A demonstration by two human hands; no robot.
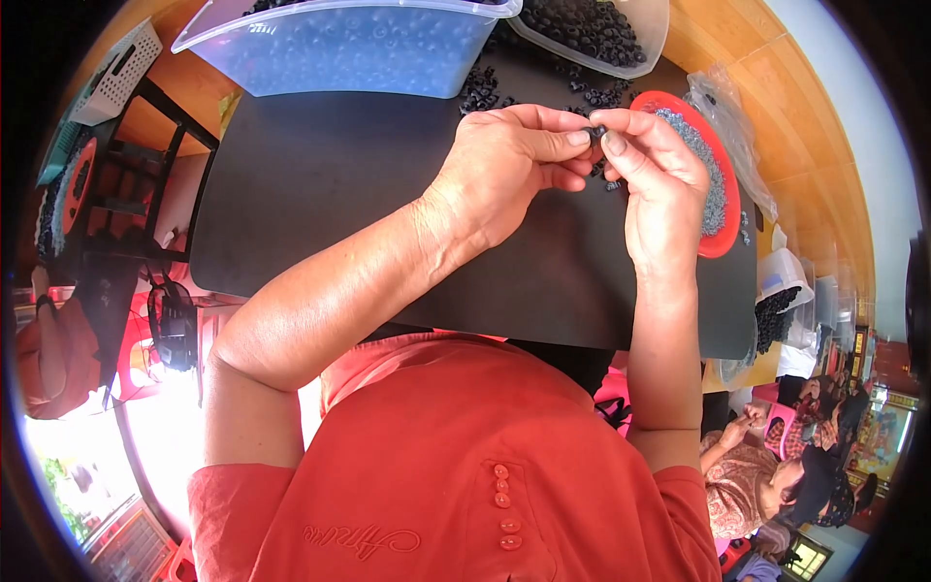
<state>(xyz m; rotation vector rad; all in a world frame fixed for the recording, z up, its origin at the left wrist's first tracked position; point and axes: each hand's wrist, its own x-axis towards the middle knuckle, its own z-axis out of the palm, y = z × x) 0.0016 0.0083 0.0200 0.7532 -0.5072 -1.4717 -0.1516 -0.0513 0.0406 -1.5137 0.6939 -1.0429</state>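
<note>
While it sat pinched between the fingertips of both hands, the small black piece point(595, 133) looked dark and stubby, its full shape hidden by the fingers. The left hand point(490, 165) held one side with thumb and forefinger nearly together, its other fingers curled below; the right hand point(664, 179) gripped the opposite side just as narrowly. Right beside the right hand stood a red tray point(719, 242) of small grey parts point(715, 199), and beyond the left lay loose black pieces point(479, 91).
</note>
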